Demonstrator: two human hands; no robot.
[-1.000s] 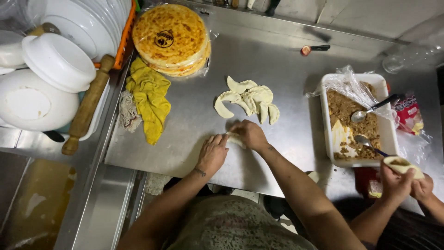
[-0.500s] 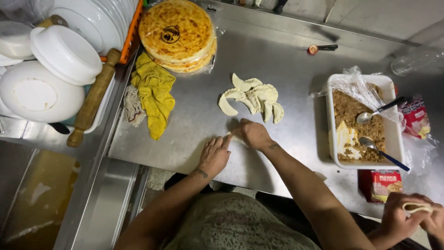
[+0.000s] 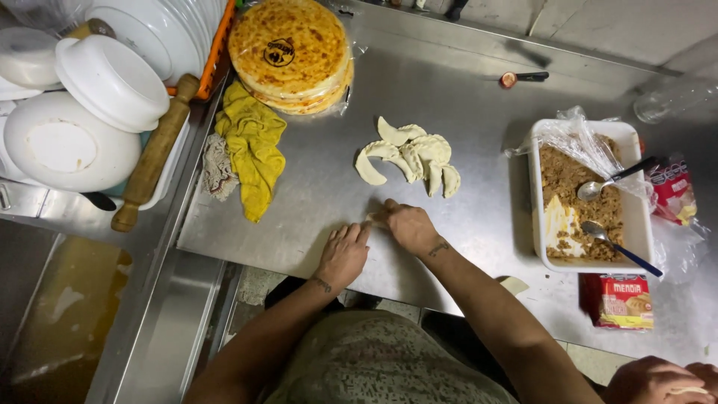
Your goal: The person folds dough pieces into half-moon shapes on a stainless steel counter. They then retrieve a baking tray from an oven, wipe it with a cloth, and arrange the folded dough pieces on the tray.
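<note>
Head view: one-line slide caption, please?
Both hands, left hand and right hand, press a dough piece on the steel table below folded empanadas.

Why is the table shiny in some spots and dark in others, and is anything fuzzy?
In the head view, light glares pale off the steel table near the folded dough pieces; the top right corner by the clear bottle falls dim; the left hand and right hand cast soft shadows; the edges bend slightly, and the lower left floor looks murky.

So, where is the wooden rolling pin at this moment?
In the head view, the wooden rolling pin lies at the left, leaning between the white bowls and the yellow cloth.
</note>
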